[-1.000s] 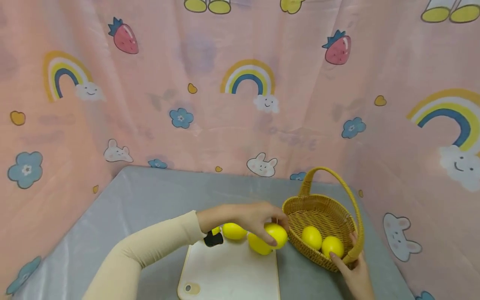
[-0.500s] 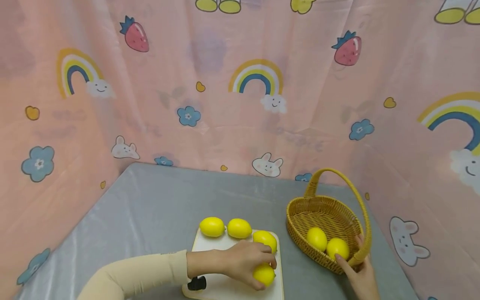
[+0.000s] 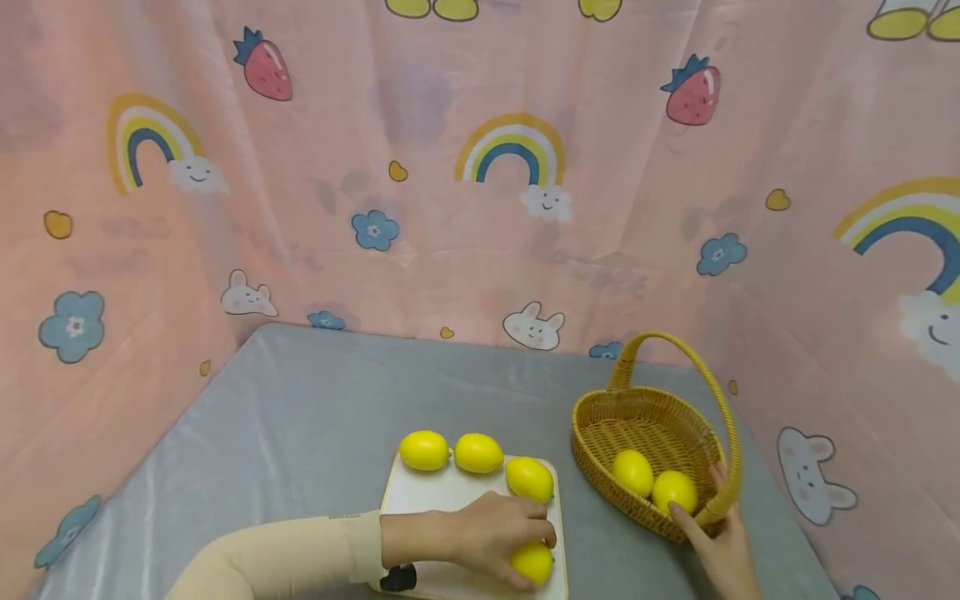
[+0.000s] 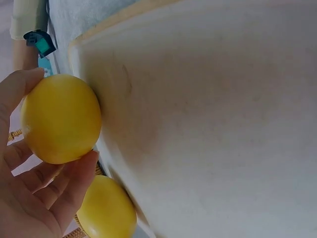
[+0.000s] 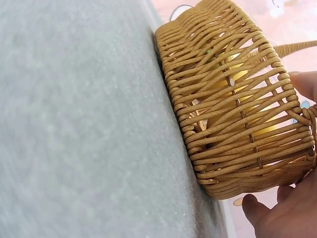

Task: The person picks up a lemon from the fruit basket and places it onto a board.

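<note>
- Head view: The left hand [image 3: 495,533] has its thumb and fingers bent round a yellow lemon [image 3: 532,565]. It is only as wide apart as the lemon is fat. This lemon sits on the near part of a white board [image 3: 431,496] with a thin tan edge.
- Head view: Three more lemons [image 3: 479,453] lie along the far end of the board. The board lies on a desk with a shiny gray cloth [image 3: 337,383].
- Head view: The right hand [image 3: 716,546] holds the side of a brown wicker basket [image 3: 579,442] near one end of its tall handle [image 3: 693,362]. Its thumb goes over the rim, next to one of the two lemons [image 3: 633,473] inside. I cannot tell if the thumb touches it.
- Head view: Behind the desk hangs a pink curtain [image 3: 420,283] with rainbows and strawberries.
- Left wrist view: The thumb is on one side of the lemon and the fingers are on the other. One more lemon shows just past the fingertips.
- Right wrist view: The basket stands on the cloth, and yellow peeks through the gaps in its side. Only part of the right hand shows, close to the rim.
</note>
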`<state>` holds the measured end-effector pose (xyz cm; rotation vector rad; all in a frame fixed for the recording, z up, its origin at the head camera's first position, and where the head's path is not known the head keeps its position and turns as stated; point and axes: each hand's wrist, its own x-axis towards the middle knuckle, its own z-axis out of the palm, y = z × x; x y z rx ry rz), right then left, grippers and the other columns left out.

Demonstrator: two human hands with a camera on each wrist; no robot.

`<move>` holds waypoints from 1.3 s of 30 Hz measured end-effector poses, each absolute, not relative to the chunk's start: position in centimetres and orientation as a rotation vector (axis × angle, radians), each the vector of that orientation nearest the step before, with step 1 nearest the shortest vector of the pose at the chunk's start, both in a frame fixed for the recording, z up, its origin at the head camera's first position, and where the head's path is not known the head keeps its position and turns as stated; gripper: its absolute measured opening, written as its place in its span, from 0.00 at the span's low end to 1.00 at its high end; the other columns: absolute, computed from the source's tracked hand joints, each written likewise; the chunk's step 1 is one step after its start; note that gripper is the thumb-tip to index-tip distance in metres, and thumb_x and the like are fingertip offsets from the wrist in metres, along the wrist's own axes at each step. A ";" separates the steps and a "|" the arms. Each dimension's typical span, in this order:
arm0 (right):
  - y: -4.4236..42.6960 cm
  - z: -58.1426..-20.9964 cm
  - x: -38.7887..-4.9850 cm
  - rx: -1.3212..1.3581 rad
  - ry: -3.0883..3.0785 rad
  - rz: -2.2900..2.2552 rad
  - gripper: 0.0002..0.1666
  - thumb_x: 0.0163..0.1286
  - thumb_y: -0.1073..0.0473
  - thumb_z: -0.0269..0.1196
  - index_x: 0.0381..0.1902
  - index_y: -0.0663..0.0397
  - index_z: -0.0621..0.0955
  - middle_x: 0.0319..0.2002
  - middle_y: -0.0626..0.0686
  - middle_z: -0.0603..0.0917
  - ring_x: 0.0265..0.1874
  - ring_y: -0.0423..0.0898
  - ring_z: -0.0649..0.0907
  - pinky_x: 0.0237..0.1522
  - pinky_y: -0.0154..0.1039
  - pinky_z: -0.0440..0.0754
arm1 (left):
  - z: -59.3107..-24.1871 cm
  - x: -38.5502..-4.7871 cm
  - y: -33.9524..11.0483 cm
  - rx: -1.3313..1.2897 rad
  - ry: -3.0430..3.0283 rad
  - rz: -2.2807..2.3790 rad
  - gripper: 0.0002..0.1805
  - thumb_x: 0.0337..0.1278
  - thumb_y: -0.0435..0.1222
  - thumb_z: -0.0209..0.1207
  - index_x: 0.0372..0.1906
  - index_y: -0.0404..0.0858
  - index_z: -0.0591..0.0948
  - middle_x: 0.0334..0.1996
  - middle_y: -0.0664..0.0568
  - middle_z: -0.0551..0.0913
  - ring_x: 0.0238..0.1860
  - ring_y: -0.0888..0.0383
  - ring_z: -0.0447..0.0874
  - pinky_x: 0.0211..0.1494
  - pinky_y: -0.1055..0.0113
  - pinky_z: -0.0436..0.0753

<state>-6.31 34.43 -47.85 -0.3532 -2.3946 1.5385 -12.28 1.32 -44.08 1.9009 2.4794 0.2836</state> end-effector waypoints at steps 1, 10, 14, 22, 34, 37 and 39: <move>34.4 -47.9 -6.3 -0.344 -2.399 1.530 0.52 0.73 0.57 0.63 0.80 0.56 0.42 0.80 0.54 0.33 0.76 0.63 0.41 0.62 0.21 0.58 | -44.2 -12.3 1.3 1.902 2.481 0.280 0.23 0.49 0.55 0.71 0.48 0.51 0.80 0.36 0.64 0.71 0.32 0.74 0.64 0.26 0.83 0.62; 34.8 -47.7 -6.3 -0.346 -2.375 1.523 0.51 0.74 0.59 0.61 0.80 0.56 0.42 0.80 0.52 0.32 0.76 0.61 0.42 0.46 0.12 0.60 | -44.0 -12.7 1.6 1.849 2.462 0.294 0.28 0.52 0.58 0.69 0.55 0.51 0.79 0.42 0.64 0.75 0.37 0.75 0.69 0.28 0.82 0.65; 34.7 -47.5 -6.5 -0.341 -2.393 1.500 0.51 0.74 0.58 0.62 0.81 0.54 0.43 0.80 0.53 0.33 0.76 0.61 0.42 0.48 0.11 0.57 | -44.0 -12.9 1.4 1.806 2.471 0.289 0.30 0.52 0.60 0.68 0.57 0.51 0.79 0.43 0.64 0.76 0.38 0.75 0.71 0.29 0.82 0.67; 34.3 -47.6 -6.4 -0.398 -2.389 1.539 0.51 0.74 0.56 0.61 0.81 0.53 0.42 0.80 0.51 0.32 0.76 0.58 0.40 0.49 0.11 0.55 | -44.2 -12.9 1.2 1.774 2.396 0.365 0.28 0.53 0.55 0.70 0.57 0.49 0.79 0.44 0.62 0.76 0.38 0.75 0.70 0.32 0.84 0.67; 34.0 -47.9 -6.3 -0.380 -2.360 1.559 0.51 0.74 0.59 0.62 0.81 0.54 0.43 0.80 0.51 0.33 0.76 0.56 0.41 0.59 0.17 0.56 | -44.6 -12.9 0.9 1.747 2.316 0.410 0.30 0.55 0.53 0.69 0.61 0.47 0.77 0.44 0.62 0.77 0.37 0.76 0.68 0.35 0.86 0.67; 34.0 -48.0 -6.3 -0.373 -2.360 1.573 0.51 0.74 0.58 0.61 0.81 0.53 0.42 0.80 0.50 0.32 0.76 0.56 0.43 0.48 0.12 0.60 | -44.7 -12.8 0.8 1.735 2.310 0.419 0.31 0.55 0.54 0.69 0.61 0.47 0.77 0.44 0.62 0.76 0.37 0.76 0.68 0.34 0.85 0.67; 34.0 -48.0 -6.3 -0.362 -2.361 1.562 0.51 0.74 0.59 0.61 0.81 0.54 0.43 0.80 0.51 0.32 0.76 0.55 0.42 0.48 0.12 0.59 | -44.8 -12.7 0.8 1.733 2.316 0.416 0.31 0.54 0.55 0.69 0.61 0.47 0.77 0.44 0.63 0.76 0.36 0.76 0.68 0.33 0.85 0.67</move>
